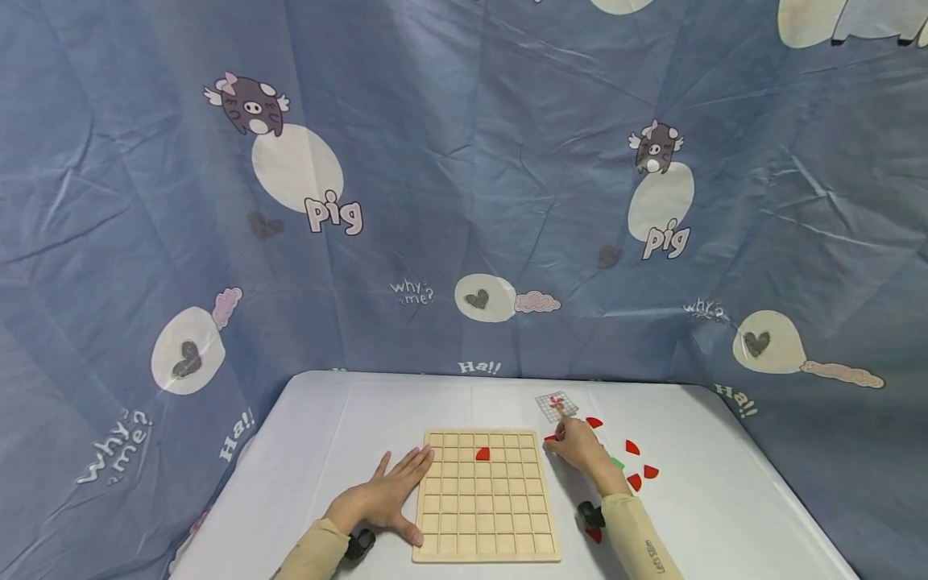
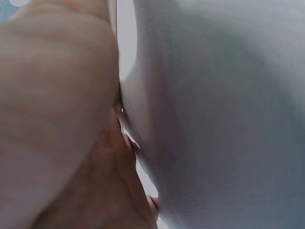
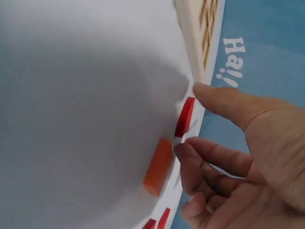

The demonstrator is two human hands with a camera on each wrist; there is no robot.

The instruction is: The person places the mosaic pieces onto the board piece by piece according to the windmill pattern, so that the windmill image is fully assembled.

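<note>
A square wooden grid board [image 1: 487, 557] lies on the table. One red quarter-round piece [image 1: 482, 454] sits in a cell of an upper row. My left hand [image 1: 384, 495] has its fingers spread, with fingertips and thumb on the board's left edge. To the right of the board, my right hand [image 1: 580, 447] is low over the table. Its thumb and index finger stand apart on either side of another red piece [image 3: 186, 117], which lies on the table. An orange piece [image 3: 158, 167] is beside that one. The left wrist view shows mostly palm and table.
A small printed grid card [image 1: 547, 407] with a red pattern lies just beyond my right hand. Several red pieces [image 1: 633, 447] are scattered to the right, along with a green piece [image 1: 617, 463] partly hidden by the arm. A blue patterned curtain [image 1: 464, 201] hangs behind the white table [image 1: 391, 403].
</note>
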